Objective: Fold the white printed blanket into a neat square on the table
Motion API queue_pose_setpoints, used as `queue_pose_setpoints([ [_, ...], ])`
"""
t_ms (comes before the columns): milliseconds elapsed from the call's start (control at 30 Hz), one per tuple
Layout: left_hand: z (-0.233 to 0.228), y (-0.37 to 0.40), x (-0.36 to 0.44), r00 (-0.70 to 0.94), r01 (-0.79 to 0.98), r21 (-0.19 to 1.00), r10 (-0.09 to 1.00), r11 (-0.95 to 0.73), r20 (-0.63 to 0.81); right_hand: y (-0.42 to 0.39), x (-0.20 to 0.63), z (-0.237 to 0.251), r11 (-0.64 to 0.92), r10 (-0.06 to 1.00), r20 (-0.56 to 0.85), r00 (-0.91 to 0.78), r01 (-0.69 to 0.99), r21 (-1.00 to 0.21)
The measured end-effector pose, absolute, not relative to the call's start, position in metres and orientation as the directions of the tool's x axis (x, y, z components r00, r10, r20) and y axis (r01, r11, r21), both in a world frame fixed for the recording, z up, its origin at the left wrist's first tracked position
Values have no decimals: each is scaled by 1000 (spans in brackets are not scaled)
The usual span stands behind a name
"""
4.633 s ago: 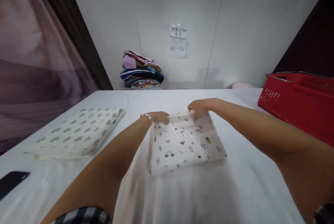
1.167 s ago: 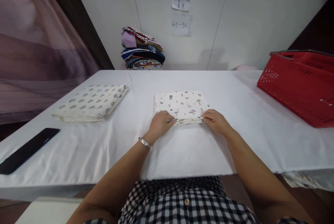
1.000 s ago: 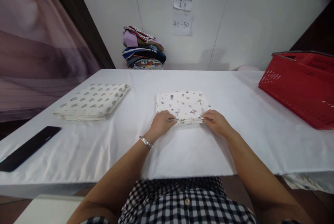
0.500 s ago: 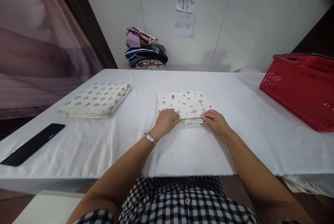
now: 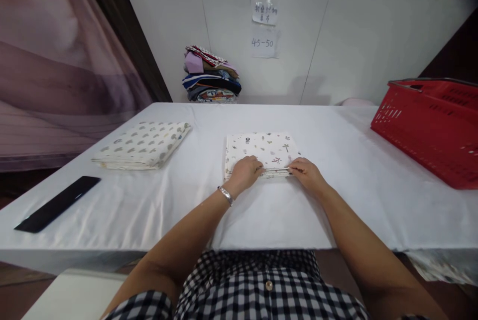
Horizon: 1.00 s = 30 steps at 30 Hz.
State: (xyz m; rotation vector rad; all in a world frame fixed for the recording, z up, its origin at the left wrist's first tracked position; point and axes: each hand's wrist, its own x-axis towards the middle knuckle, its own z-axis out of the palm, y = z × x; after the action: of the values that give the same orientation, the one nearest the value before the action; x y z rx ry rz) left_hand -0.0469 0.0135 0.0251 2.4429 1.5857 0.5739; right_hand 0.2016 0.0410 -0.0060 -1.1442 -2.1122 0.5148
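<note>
Folded cloth: a small white folded cloth [image 5: 261,151] printed with tiny motifs lies flat at the centre of the white table [image 5: 186,200], squared up, its near edge facing the person.
Left hand: the left hand [image 5: 244,173] rests on the cloth's near-left corner, at about 7 o'clock of the cloth, fingers curled over the edge and pinching the layers; a metal bracelet [image 5: 226,194] sits on the wrist.
Right hand: the right hand [image 5: 306,173] holds the near-right corner, at about 5 o'clock of the cloth, fingertips closed on the edge of the layers.
Hands together or apart: they are apart, one at each near corner, with the cloth's near edge stretched between them.
Second cloth: another folded cloth [image 5: 144,145], white with rows of grey and coloured spots, lies at about 9 o'clock of the first, well apart from it and from both hands.
Dark flat object: a black slab [image 5: 58,203] lies near the table's left front edge, at about 8 o'clock of the cloth in hand; what it is cannot be told.
Basket: a red plastic basket [image 5: 433,126] stands on the table at about 3 o'clock, well apart from the right hand.
Stack: a pile of folded coloured fabrics [image 5: 211,81] sits against the wall at about 11 o'clock, beyond the far edge of the table.
Wall notes: two paper notes [image 5: 264,29] are stuck on the wall at 12 o'clock, the lower reading 45-50.
Person: a checked black-and-white shirt [image 5: 261,290] shows at the bottom, at 6 o'clock.
</note>
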Motion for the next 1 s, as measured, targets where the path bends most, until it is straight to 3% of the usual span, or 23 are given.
queue_pose_setpoints([
  [133,25,14,-48,384,832,339,897,-440,220,40,200,-6,555,832,403,-382,573,-604],
  [700,23,2,-50,484,861,40,841,-507,243,42,203,-7,580,814,404,-417,572,-580],
  [1000,11,-2,-71,459,853,114,835,-510,303,43,205,-10,527,848,341,-406,584,-618],
])
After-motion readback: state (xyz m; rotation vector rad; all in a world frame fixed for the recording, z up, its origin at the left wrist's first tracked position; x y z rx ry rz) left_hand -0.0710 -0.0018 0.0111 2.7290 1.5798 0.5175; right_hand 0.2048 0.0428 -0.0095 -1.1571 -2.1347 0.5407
